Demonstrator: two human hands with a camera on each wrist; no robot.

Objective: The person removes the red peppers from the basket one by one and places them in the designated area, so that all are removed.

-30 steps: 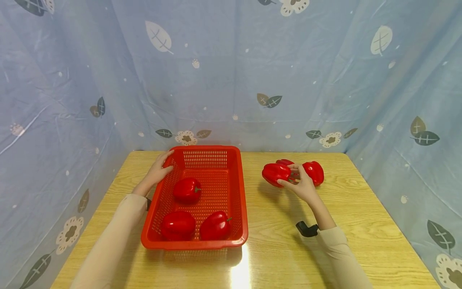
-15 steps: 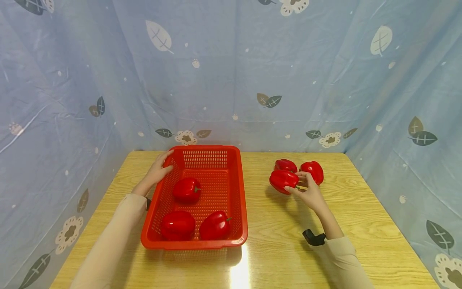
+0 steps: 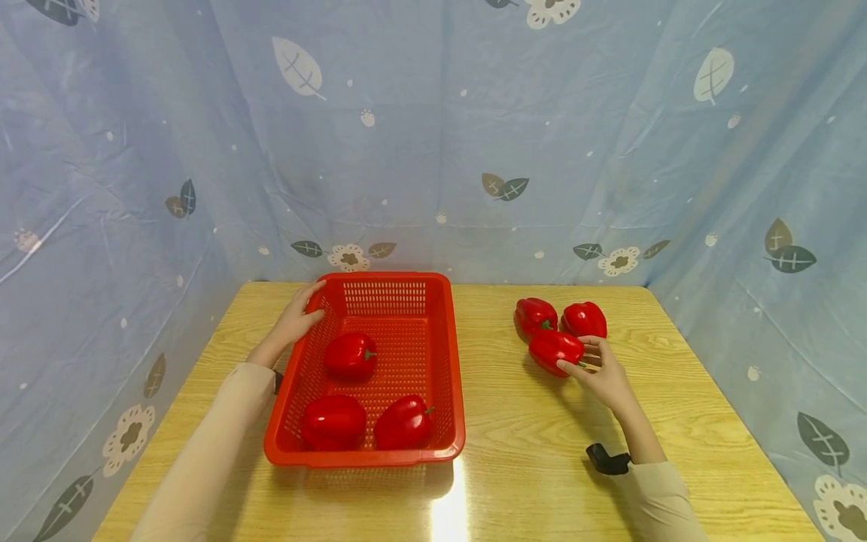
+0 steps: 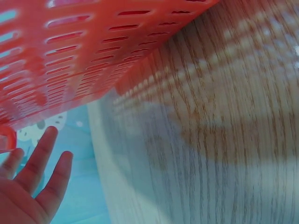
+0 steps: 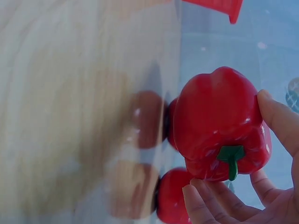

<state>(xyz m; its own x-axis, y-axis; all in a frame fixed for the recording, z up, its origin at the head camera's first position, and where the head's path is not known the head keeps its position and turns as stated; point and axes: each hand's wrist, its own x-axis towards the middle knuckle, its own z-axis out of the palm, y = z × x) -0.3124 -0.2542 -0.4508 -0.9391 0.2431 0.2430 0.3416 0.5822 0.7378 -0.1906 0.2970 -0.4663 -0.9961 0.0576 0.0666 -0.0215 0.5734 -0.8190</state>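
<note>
My right hand (image 3: 605, 379) holds a glossy red bell pepper (image 3: 557, 351) between thumb and fingers, its green stem (image 5: 231, 161) facing the palm. Just behind it on the table are two more bell peppers, one to the left (image 3: 536, 317) and one to the right (image 3: 585, 319). My left hand (image 3: 296, 320) lies at the left rim of a red plastic basket (image 3: 459, 406). Its fingers look spread and fairly straight in the left wrist view, beside the slotted wall (image 4: 93, 51). Inside the basket are three bell peppers, one farther back (image 3: 350, 357) and two in front.
The wooden table (image 3: 528, 482) ends at a blue patterned curtain (image 3: 440, 150) behind and at both sides. A black strap piece (image 3: 607, 459) sticks out from the right wrist. Bare wood lies between the basket and the right-hand peppers.
My right hand has moved right and closer to me, carrying its pepper along. The rear left pepper, partly covered before, shows more now. The left hand and basket stay put.
</note>
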